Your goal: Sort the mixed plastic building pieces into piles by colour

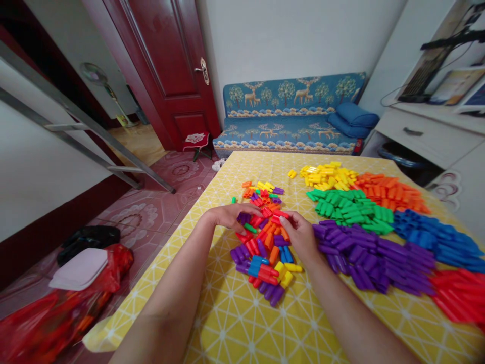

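Note:
A mixed pile of small plastic pieces (269,237) in red, orange, purple, blue, green and yellow lies on the yellow patterned table (235,323). My left hand (235,216) rests over the pile's left side, fingers apart, above purple and red pieces. At the pile's right side, my right hand (299,232) pinches a red piece (279,217) between thumb and fingers. Right of my hands lie single-colour heaps: yellow (328,176), green (350,208), orange (392,192), purple (371,255), blue (435,237) and red (460,293).
Beyond the table stands a blue patterned sofa (284,119), with a red stool (197,140) near the door. A metal ladder (94,136) leans at the left above red bags (41,323) on the floor. White drawers (417,134) stand at the right.

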`<action>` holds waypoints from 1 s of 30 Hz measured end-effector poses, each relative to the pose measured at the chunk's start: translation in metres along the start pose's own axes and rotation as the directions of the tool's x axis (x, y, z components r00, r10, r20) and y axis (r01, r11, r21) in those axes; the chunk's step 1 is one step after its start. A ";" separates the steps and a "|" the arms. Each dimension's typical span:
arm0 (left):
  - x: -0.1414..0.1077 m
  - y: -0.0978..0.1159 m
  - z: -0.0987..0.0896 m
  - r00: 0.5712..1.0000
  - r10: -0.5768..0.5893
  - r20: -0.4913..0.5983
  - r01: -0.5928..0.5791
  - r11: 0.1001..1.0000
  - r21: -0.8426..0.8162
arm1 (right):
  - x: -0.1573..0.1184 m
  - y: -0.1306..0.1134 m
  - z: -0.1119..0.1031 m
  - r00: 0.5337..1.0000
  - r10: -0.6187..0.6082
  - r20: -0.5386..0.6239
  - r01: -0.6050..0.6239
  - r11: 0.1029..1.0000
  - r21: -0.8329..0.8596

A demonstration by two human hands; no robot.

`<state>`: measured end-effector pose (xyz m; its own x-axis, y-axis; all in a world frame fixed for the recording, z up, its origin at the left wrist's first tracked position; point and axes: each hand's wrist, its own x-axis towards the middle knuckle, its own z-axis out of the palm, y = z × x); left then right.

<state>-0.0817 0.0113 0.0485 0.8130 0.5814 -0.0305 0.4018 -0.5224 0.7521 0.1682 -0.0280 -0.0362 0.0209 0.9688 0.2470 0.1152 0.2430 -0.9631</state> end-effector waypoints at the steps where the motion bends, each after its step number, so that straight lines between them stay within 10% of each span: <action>1: 0.002 0.000 0.001 1.000 -0.011 -0.009 0.011 1.000 0.021 | 0.000 0.000 0.000 1.000 0.000 0.002 0.000 1.000 -0.001; 11: 0.016 0.028 0.019 0.986 -0.158 -0.046 0.164 0.931 0.327 | 0.000 -0.002 0.001 1.000 -0.011 -0.001 0.011 1.000 -0.024; 19: 0.020 0.063 0.041 0.899 -0.417 -0.134 0.402 0.664 0.631 | 0.000 -0.001 0.001 1.000 -0.012 -0.005 0.012 0.999 -0.036; 26: 0.033 0.049 0.044 0.893 -0.301 -0.334 0.443 0.714 0.542 | 0.000 -0.004 0.002 1.000 -0.026 -0.014 0.025 0.999 -0.022; 30: 0.044 0.035 0.048 0.715 -0.102 -0.692 0.389 0.880 0.272 | -0.003 -0.011 0.002 0.999 -0.035 -0.005 0.035 0.999 0.014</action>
<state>-0.0117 -0.0112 0.0416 0.2488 0.9005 0.3567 0.7843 -0.4034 0.4713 0.1650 -0.0333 -0.0266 0.0216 0.9594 0.2812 0.1015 0.2777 -0.9553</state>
